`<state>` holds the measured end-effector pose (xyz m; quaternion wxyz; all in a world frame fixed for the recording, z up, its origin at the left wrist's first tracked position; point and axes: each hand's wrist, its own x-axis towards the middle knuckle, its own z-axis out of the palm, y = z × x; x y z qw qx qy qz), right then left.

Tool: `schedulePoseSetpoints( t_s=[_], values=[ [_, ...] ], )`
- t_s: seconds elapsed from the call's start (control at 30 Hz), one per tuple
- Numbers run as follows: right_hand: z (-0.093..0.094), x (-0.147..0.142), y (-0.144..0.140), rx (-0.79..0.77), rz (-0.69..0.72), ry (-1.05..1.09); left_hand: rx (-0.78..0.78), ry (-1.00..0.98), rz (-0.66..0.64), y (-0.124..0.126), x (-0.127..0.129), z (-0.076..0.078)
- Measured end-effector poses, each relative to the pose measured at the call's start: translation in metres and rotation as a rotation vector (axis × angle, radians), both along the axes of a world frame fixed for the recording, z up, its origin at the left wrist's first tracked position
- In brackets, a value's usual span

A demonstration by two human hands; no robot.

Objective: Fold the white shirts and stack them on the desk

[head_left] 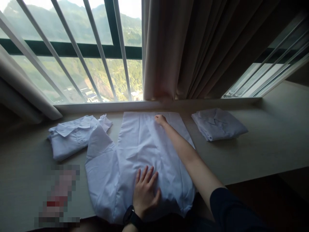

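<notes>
Spread flat at the table's centre, the white shirt looks light, soft and prone to sliding, pinned at six o'clock by the left hand, fingers spread, while the right hand pinches its twelve o'clock edge, probably the best hold.

Spread shirt: plain white, no pattern, shaded bluish in the low light. Crumpled shirt at the left: pale white-blue, plain. Folded shirt at the right: the same pale white-blue, plain. Ledge surface: matt beige-grey, unpatterned. Curtain: taupe-brown, plain, darkened in its folds. Window frame: dark green crossbar; 4 white slanted bars are seen before it. Watch on the left wrist: black. Sleeve on the right arm: dark navy. Hillside outside: hazy green.
</notes>
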<state>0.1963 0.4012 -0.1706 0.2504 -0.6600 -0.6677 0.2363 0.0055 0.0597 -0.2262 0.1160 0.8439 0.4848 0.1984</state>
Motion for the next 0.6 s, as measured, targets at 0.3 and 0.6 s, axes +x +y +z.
schedulePoseSetpoints(
  t_s=[0.3,0.6],
  values=[
    [-0.075,0.112,-0.276,0.456,-0.257,-0.135,0.014,0.018,0.013,0.0,0.005,0.002],
    [-0.094,0.148,-0.334,0.433,-0.261,-0.059,-0.01,-0.028,0.097,0.004,0.011,0.01]
  ],
)
